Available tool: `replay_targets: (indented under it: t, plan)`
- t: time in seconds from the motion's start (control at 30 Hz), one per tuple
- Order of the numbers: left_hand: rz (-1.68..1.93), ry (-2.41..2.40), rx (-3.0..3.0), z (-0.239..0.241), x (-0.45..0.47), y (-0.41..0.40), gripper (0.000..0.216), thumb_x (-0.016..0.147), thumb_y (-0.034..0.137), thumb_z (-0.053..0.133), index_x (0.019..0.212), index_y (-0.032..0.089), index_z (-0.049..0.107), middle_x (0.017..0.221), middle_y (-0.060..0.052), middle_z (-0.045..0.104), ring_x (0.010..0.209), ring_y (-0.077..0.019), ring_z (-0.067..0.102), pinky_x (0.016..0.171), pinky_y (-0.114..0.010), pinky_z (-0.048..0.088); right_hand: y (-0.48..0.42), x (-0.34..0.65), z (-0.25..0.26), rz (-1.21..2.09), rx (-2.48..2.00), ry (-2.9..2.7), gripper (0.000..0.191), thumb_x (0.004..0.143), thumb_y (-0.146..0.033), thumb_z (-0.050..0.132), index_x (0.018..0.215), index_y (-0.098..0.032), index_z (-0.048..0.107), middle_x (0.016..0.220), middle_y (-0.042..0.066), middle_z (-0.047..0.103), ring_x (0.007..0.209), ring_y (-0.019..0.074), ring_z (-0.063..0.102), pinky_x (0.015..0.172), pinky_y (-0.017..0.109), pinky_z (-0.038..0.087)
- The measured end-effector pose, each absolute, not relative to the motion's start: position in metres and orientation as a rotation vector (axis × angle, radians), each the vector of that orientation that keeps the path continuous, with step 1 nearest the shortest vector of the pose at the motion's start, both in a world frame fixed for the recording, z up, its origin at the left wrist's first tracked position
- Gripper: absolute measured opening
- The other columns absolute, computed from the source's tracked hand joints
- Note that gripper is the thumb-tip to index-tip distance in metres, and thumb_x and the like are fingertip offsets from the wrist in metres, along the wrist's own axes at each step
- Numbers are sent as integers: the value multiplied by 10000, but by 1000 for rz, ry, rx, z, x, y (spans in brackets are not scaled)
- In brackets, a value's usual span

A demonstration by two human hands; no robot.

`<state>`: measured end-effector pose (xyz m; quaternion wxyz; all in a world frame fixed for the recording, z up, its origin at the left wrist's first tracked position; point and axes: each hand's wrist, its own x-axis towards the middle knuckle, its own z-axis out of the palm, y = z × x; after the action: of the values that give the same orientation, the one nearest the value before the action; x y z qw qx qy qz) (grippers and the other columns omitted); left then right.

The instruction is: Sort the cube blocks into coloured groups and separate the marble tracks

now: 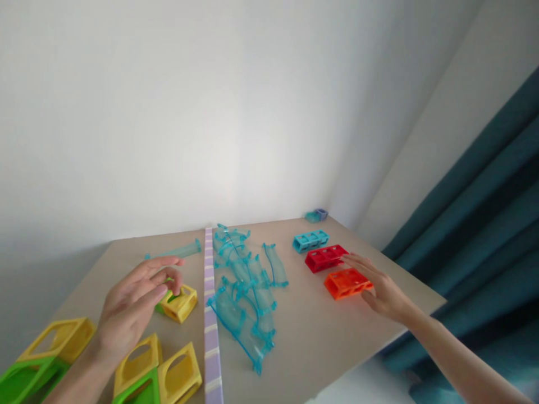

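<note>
My left hand hangs over the left part of the table, its fingers loosely bent and apart with nothing seen between them. Just beyond its fingertips lies a yellow and green hollow toy block, partly covered by them. On the right, my right hand is stretched out flat. Its fingertips reach the end of a red row of joined hollow blocks, and its thumb is by an orange row of blocks. Whether it touches either one I cannot tell.
A purple-and-white striped strip divides the table. Several clear blue curved track pieces are heaped beside it; another blue piece lies left. Yellow blocks stand at the front. A light-blue block row sits farther back, near a curtain.
</note>
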<state>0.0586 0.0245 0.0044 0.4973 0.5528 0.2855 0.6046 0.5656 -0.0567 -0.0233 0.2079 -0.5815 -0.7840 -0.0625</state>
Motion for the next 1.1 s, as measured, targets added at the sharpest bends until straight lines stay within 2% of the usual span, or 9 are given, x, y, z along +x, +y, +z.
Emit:
replay_targets:
  t: [0.1,0.17,0.3,0.47,0.57,0.7,1.1]
  plan:
    - [1467,702,1325,3,57,25,249,786,270,648,1021,203,694,1026,-86,660,774,-208,556,674,-351,438,-39,559,-18,-188,-1756,-2096,520,906,-307,417,1414,-202,437,1452,152,458,1400,322,320,1112,603,257]
    - [1456,704,1325,1,55,27,248,792,272,640,1024,203,695,1027,-90,657,783,-213,555,675,-350,440,-21,550,-14,-151,-1884,-2093,507,945,-365,356,1410,-186,448,1493,146,402,1424,331,256,1119,623,210]
    - [1443,677,1354,-5,49,31,297,775,294,653,1053,193,683,1045,-111,641,789,-225,569,670,-354,451,15,528,-8,-21,-2020,-2144,563,971,-487,229,1439,-234,411,1565,91,257,1451,332,146,1114,659,149]
    - [1478,672,1343,-7,46,34,311,762,297,659,1050,183,679,1056,-128,635,780,-221,580,658,-351,460,33,524,-14,114,-2088,-2103,653,950,-593,116,1463,-277,365,1567,44,248,1454,307,151,1137,644,105]
    - [1491,652,1346,-5,47,33,311,758,296,660,1044,178,684,1048,-135,636,764,-221,581,638,-348,460,35,532,-21,121,-2064,-2103,657,944,-608,119,1469,-288,352,1562,19,262,1451,290,176,1165,592,110]
    - [1469,637,1374,-5,48,33,308,779,278,636,1070,184,671,1052,-129,629,786,-225,583,652,-352,458,34,535,-22,93,-2039,-2120,657,938,-623,152,1467,-292,358,1547,14,303,1444,303,197,1169,583,124]
    - [1444,643,1405,-7,48,34,287,791,280,624,1062,198,673,1071,-116,614,780,-213,573,656,-352,442,30,538,-22,30,-2064,-2122,677,936,-631,156,1464,-266,369,1563,31,262,1445,262,216,1186,500,145]
